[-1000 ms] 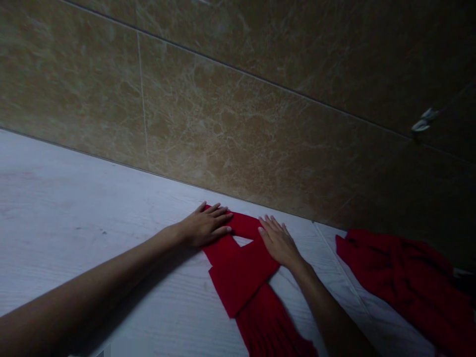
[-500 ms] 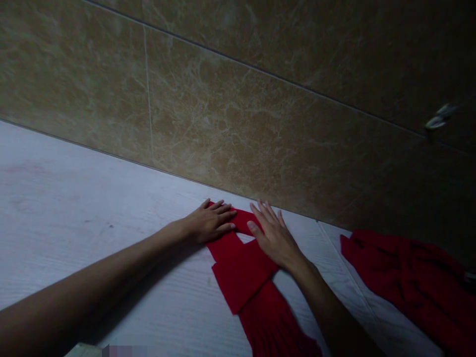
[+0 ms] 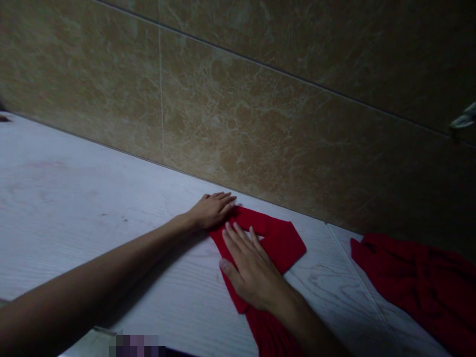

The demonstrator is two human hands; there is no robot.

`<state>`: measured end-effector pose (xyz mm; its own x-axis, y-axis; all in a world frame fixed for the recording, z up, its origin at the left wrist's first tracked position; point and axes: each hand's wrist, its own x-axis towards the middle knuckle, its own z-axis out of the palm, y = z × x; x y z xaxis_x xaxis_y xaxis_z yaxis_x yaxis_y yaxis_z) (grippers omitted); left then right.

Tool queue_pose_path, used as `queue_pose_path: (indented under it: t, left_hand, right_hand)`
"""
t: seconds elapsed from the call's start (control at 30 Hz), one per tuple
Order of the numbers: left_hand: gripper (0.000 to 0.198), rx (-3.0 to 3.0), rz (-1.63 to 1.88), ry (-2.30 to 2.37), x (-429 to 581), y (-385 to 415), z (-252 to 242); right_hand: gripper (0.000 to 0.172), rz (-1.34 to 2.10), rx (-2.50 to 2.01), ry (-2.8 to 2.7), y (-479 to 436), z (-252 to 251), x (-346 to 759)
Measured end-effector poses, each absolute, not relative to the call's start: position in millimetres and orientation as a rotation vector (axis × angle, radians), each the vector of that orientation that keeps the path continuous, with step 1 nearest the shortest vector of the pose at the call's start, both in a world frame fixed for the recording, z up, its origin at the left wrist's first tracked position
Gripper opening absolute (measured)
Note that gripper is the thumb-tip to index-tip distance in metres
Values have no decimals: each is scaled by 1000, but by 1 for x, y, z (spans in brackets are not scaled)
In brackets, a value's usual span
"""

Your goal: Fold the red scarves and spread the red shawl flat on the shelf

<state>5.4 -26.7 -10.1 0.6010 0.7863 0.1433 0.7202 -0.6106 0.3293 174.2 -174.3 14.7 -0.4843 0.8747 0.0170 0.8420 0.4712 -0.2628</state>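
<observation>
A red fringed scarf (image 3: 284, 243) lies folded on the pale wood-grain surface, its bands crossing around a small gap. Fringe runs toward the bottom edge of the view. My left hand (image 3: 213, 210) rests on the scarf's far left corner, fingers stretched out and close together. Across the nearer left part of the scarf lies my right hand (image 3: 253, 270), palm down with fingers extended and the thumb apart. Both hands press on the cloth without gripping it. My right hand and forearm hide part of the folds.
A second red cloth (image 3: 420, 282) lies bunched at the right. A brown marbled tile wall (image 3: 230, 109) rises behind the pale surface (image 3: 111, 198). A shiny metal fitting (image 3: 463, 119) is on the wall at far right. A blurred patch covers something at the bottom.
My right hand has moved from the scarf's far right side down and left onto its nearer part, uncovering the right corner. My left hand stays at the far left corner. The view has shifted slightly left.
</observation>
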Motion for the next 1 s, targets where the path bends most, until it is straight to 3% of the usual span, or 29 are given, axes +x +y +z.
queue_pose_path:
  t: [0.7, 1.0]
  left_hand:
    - [53, 2626, 244, 1184, -3, -19, -13]
    - [53, 2589, 337, 1245, -1, -21, -14]
  right_hand:
    - [63, 343, -1403, -2569, -173, 21, 159]
    - [61, 360, -1455, -2646, -173, 4, 157]
